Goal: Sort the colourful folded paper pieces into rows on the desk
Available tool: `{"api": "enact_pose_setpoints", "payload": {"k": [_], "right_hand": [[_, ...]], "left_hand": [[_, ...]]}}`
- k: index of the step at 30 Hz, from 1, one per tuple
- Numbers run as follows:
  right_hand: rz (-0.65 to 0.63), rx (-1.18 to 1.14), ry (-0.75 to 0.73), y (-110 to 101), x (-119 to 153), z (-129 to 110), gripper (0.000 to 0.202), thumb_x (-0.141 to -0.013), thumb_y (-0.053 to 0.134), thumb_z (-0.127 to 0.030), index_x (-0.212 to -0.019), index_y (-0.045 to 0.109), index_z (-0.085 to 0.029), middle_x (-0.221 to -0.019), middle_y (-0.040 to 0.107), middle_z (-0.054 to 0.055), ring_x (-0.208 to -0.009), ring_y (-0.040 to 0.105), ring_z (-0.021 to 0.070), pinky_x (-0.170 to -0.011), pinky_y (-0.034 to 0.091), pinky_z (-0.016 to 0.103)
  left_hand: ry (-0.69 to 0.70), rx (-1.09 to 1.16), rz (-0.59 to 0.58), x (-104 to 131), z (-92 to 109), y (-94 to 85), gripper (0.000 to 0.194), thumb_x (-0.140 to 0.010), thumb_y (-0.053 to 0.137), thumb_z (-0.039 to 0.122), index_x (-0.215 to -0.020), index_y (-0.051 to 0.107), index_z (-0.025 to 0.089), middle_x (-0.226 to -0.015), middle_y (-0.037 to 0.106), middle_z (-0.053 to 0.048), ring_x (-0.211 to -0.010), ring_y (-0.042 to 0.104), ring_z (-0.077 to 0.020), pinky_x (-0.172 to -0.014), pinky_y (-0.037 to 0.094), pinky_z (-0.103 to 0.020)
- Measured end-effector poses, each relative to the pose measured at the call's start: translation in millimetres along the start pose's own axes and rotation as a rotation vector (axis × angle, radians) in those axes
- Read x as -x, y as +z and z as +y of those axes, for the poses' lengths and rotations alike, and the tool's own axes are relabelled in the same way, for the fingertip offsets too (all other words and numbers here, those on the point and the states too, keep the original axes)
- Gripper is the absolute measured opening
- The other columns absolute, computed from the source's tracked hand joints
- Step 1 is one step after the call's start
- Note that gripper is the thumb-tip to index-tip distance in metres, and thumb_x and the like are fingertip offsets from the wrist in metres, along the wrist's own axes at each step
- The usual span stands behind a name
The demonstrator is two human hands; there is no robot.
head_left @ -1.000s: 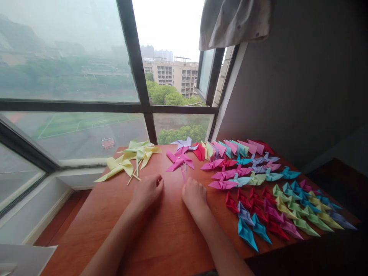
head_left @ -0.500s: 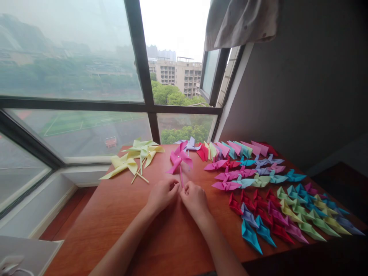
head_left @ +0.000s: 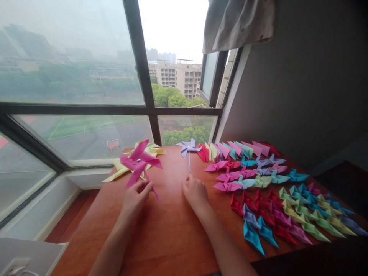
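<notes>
A pink paper pinwheel (head_left: 139, 161) is held by its stick in my left hand (head_left: 136, 197), whose fingers close round the stick. It hangs over the left part of the table, partly covering the yellow pinwheels (head_left: 117, 172) behind it. My right hand (head_left: 195, 191) is closed, its fingers curled together near the lower end of the stick of a purple pinwheel (head_left: 189, 147). Whether anything is between those right fingers is too small to make out.
Rows of folded paper cranes (head_left: 227, 176) and paper boats (head_left: 276, 212) cover the right side of the brown table (head_left: 169, 237). Folded paper pieces (head_left: 234, 148) line its back edge. Windows (head_left: 184, 128) rise behind, with a curtain (head_left: 241, 25) above.
My left hand has moved left with the pink pinwheel, which was upright between both hands. My right hand has let go of its stick and stays near the same place.
</notes>
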State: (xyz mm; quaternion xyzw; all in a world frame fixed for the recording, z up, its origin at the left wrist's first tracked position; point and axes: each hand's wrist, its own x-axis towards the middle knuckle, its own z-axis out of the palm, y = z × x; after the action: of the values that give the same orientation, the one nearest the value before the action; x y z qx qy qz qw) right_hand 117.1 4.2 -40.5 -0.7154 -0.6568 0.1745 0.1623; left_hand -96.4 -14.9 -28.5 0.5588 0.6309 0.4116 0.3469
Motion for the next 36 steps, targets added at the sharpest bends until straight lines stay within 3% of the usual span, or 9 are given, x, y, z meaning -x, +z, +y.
{"api": "enact_pose_setpoints", "payload": {"k": [3, 6, 9, 13, 16, 18, 26, 36], "right_hand": [[0.027, 0.081, 0.053, -4.2, -18.2, -6.8, 0.029, -0.094, 0.055, -0.039, -0.114, 0.059, -0.018, -0.104, 0.070, 0.012, -0.092, 0.069, 0.0223, -0.074, 0.047, 0.028], [0.060, 0.109, 0.079, -4.4, -36.6, -12.1, 0.031, -0.095, 0.053, -0.036, -0.118, 0.056, -0.015, -0.115, 0.063, 0.017, -0.098, 0.068, 0.0238, -0.078, 0.049, 0.030], [0.066, 0.125, 0.108, -2.0, -56.3, -13.1, 0.030, -0.096, 0.050, -0.028, -0.120, 0.055, -0.012, -0.121, 0.057, 0.021, -0.101, 0.067, 0.0252, -0.081, 0.051, 0.032], [0.054, 0.144, 0.140, 1.7, -79.1, -11.1, 0.029, -0.095, 0.044, -0.014, -0.121, 0.056, -0.008, -0.121, 0.056, 0.024, -0.102, 0.067, 0.0256, -0.082, 0.052, 0.033], [0.041, 0.151, 0.139, 3.3, -87.4, -10.8, 0.032, -0.093, 0.043, -0.009, -0.122, 0.057, -0.009, -0.118, 0.059, 0.023, -0.104, 0.067, 0.0251, -0.084, 0.052, 0.033], [0.035, 0.154, 0.133, 3.9, -88.3, -11.6, 0.032, -0.093, 0.042, -0.008, -0.121, 0.057, -0.008, -0.117, 0.060, 0.023, -0.104, 0.067, 0.0254, -0.085, 0.052, 0.033], [0.001, 0.140, 0.045, 11.1, -76.9, -22.3, 0.028, -0.093, 0.048, -0.015, -0.117, 0.061, -0.013, -0.117, 0.063, 0.020, -0.101, 0.068, 0.0251, -0.083, 0.051, 0.032], [-0.030, 0.093, -0.151, 24.5, -68.1, -42.1, 0.023, -0.094, 0.049, -0.023, -0.112, 0.063, -0.019, -0.114, 0.064, 0.011, -0.099, 0.065, 0.0208, -0.080, 0.048, 0.029]], "left_hand": [[-0.089, -0.265, 0.245, 16.7, -7.6, -29.6, 0.038, -0.080, 0.057, 0.056, -0.087, 0.068, 0.020, -0.073, 0.071, -0.005, -0.069, 0.064, -0.0234, -0.058, 0.041, -0.028], [-0.191, -0.693, 0.232, 33.4, -14.8, -46.2, 0.036, -0.084, 0.051, 0.056, -0.079, 0.068, 0.025, -0.074, 0.072, -0.007, -0.074, 0.066, -0.0294, -0.059, 0.038, -0.031], [-0.193, -0.858, 0.122, 48.1, -20.9, -46.6, 0.037, -0.088, 0.046, 0.054, -0.072, 0.063, 0.026, -0.070, 0.070, -0.005, -0.069, 0.066, -0.0275, -0.055, 0.036, -0.030], [-0.088, -0.910, 0.158, 59.2, -26.7, -37.3, 0.033, -0.092, 0.041, 0.046, -0.080, 0.062, 0.024, -0.081, 0.071, -0.005, -0.073, 0.067, -0.0251, -0.058, 0.041, -0.031], [0.134, -1.016, 0.284, 58.8, -29.8, -32.1, 0.033, -0.091, 0.041, 0.038, -0.106, 0.065, 0.020, -0.103, 0.069, -0.012, -0.091, 0.065, -0.0298, -0.077, 0.049, -0.038], [0.274, -1.085, 0.318, 55.9, -33.1, -28.6, 0.038, -0.090, 0.043, 0.035, -0.117, 0.064, 0.018, -0.117, 0.065, -0.016, -0.105, 0.061, -0.0328, -0.091, 0.047, -0.043], [0.431, -0.998, 0.190, 53.0, -54.3, -16.8, 0.036, -0.089, 0.047, 0.033, -0.117, 0.067, 0.019, -0.129, 0.064, -0.014, -0.123, 0.056, -0.0319, -0.107, 0.044, -0.046], [0.462, -0.869, 0.151, 61.5, -49.9, -16.6, 0.033, -0.091, 0.048, 0.034, -0.111, 0.069, 0.019, -0.125, 0.068, -0.013, -0.118, 0.061, -0.0311, -0.104, 0.048, -0.046]]}}
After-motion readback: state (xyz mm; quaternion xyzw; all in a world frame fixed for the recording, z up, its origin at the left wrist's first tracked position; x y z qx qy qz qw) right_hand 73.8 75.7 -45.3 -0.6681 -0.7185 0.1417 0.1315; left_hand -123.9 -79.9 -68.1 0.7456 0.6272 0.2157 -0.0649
